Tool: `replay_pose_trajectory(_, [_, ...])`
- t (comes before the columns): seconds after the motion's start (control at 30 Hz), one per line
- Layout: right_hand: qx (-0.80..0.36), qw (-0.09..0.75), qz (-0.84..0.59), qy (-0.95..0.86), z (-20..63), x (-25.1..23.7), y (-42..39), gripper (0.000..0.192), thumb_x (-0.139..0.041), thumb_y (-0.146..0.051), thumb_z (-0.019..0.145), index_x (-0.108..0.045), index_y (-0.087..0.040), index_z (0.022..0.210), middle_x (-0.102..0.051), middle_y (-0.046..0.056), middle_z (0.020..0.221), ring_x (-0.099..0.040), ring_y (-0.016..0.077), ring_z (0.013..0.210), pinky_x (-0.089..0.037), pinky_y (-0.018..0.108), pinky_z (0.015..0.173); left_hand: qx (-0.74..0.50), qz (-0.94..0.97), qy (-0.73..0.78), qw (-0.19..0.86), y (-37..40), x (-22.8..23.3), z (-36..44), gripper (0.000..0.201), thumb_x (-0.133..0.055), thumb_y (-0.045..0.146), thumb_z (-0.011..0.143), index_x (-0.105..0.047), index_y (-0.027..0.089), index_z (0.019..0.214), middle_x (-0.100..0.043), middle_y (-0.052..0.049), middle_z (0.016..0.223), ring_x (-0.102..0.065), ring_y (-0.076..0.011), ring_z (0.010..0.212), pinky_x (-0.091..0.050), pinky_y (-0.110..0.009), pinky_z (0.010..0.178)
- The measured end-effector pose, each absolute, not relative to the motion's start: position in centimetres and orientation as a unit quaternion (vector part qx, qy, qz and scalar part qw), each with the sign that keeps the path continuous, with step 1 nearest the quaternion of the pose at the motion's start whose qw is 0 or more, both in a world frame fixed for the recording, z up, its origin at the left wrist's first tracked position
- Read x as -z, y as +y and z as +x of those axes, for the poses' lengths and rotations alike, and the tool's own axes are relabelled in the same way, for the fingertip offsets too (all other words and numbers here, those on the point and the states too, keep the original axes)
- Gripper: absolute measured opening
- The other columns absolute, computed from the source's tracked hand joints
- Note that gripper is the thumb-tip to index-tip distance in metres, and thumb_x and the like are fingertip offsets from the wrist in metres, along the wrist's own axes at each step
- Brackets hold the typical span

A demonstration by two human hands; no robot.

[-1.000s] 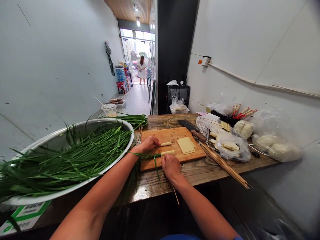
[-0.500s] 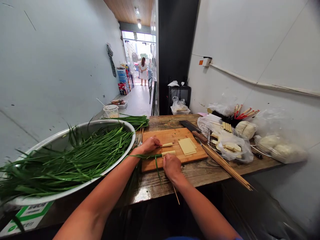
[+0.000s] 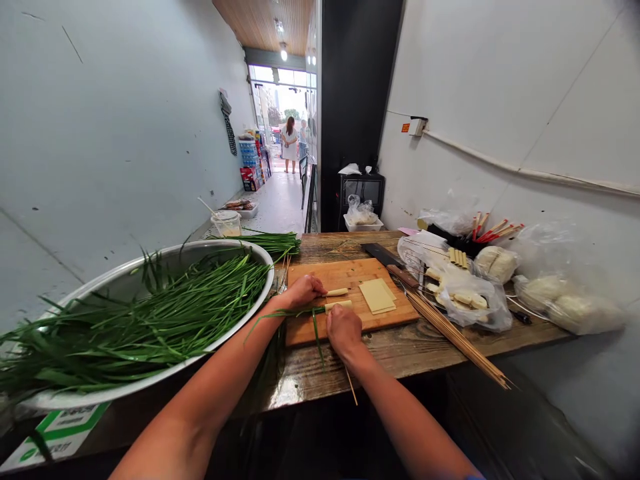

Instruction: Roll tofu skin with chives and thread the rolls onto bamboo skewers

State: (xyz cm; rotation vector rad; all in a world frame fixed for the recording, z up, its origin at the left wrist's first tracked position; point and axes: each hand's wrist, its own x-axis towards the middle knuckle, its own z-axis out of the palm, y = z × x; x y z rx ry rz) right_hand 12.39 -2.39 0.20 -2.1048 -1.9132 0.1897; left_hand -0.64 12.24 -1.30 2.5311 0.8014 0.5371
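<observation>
On the orange wooden cutting board (image 3: 350, 273), the right hand (image 3: 343, 329) closes on a pale rolled tofu-skin stick (image 3: 338, 305) lying left-right; the left hand (image 3: 304, 291) pinches a second pale roll (image 3: 337, 292) just behind it

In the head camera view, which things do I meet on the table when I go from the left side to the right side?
Metal basin of green chives → left hand → right hand → stack of yellow sheets on the cutting board → bundle of bamboo skewers → plastic bags by the wall.
</observation>
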Motion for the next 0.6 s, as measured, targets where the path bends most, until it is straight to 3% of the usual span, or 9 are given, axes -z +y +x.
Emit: replay_pose_trajectory(0.6, [-0.04, 0.133, -0.737, -0.661, 12.0, 0.4, -0.2, 0.028, -0.039, -0.023, 0.089, -0.064, -0.012, 0.09, -0.068, 0.014, 0.085, -0.065, 0.0205, 0.078, -0.042, 0.026, 0.062, -0.216, 0.901, 0.279, 0.253, 12.8, 2.6, -0.5, 0.015, -0.061, 0.01, 0.068, -0.074, 0.013, 0.075, -0.072, -0.006, 0.072, -0.062, -0.0131, 0.067, -0.046, -0.019, 0.066])
